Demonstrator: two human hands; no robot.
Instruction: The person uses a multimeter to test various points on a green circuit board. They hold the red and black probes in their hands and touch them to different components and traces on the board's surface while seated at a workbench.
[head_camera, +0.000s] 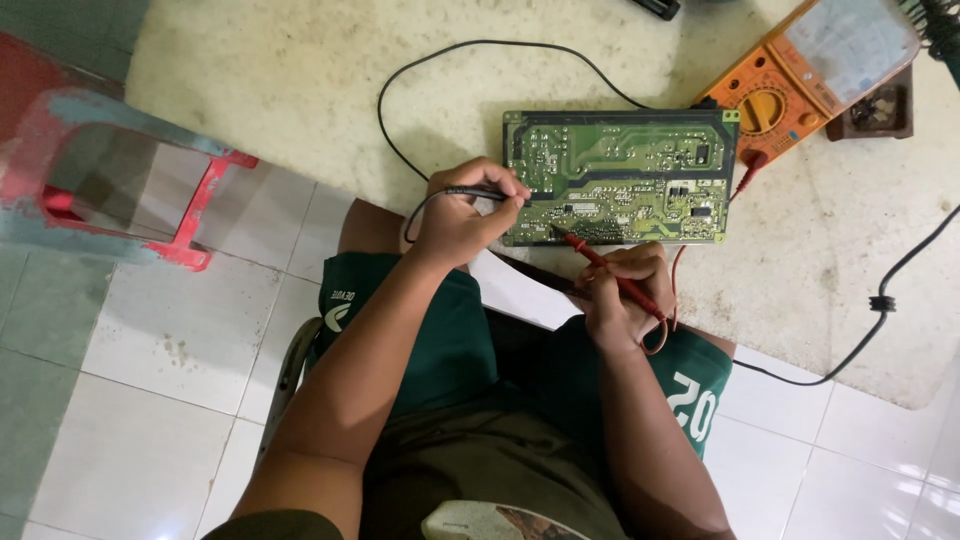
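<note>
A pale, stained worktop (820, 250) fills the upper part of the view, above a white tiled floor (160, 330) where a red stool (120, 190) stands on the left. On the worktop lies a green circuit board (620, 150), rectangular, solder side up, dotted with small silver joints and pale traces. Just beside its upper right corner sits an orange meter (810, 70) with a round dial. The left hand (455, 220) is closed around a black probe (485, 193), its tip at the board's left edge. The right hand (625, 290) pinches a red probe (610, 270), whose tip touches the board's lower edge. A black cable (880, 300) curves across the right side.
</note>
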